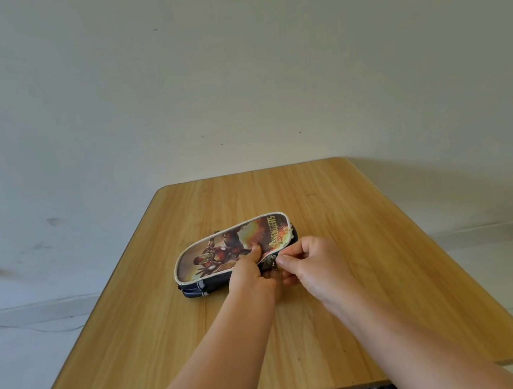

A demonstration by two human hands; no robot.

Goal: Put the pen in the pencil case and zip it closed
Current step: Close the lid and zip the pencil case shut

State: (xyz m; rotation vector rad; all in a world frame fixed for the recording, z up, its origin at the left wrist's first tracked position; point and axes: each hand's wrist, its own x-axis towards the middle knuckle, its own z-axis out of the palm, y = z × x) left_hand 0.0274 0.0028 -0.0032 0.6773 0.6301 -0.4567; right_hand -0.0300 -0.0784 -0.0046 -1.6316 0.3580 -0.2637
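A pencil case (223,249) with a printed superhero picture and dark blue sides lies flat on the wooden table (170,340), its long side running left to right. My left hand (250,272) grips the case's near edge, thumb pressed on the lid. My right hand (311,261) pinches the metal zipper pull (273,261) at the near edge, right of the middle. No pen is in view.
The table's far edge meets a plain pale wall (229,65). A cable (18,326) runs along the floor at the left. Bare tabletop surrounds the case on all sides.
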